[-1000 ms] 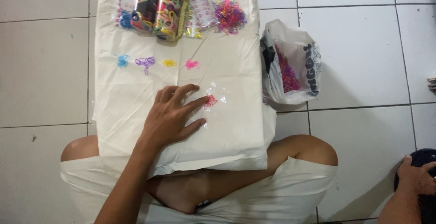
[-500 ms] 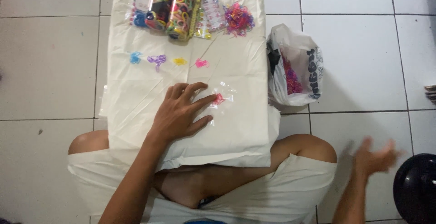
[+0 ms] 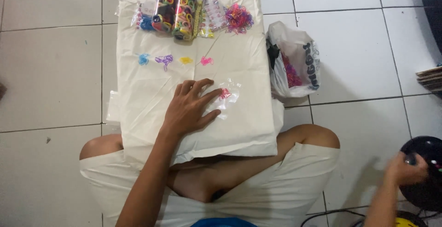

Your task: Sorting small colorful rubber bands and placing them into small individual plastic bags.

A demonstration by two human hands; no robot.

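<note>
While left hand point(image 3: 186, 112) lies flat, fingers spread on clear bag point(image 3: 226, 97), long axis toward far-right, right hand point(image 3: 406, 168) gripping black helmet point(image 3: 426, 172)

We note a cream cloth point(image 3: 152, 93) over white floor tiles point(image 3: 50, 70). On it, four small band heaps: blue point(image 3: 143, 59), purple point(image 3: 164, 61), yellow point(image 3: 185, 60), pink point(image 3: 206, 61). At its 12 o'clock edge, clear tubes of mixed-colour bands point(image 3: 177, 8); at 1 o'clock, a magenta-and-multicolour pile point(image 3: 238, 18). At 3 o'clock, a white plastic bag point(image 3: 299, 61) with black print, holding pink bands. Shorts point(image 3: 285, 185) are cream.
</note>
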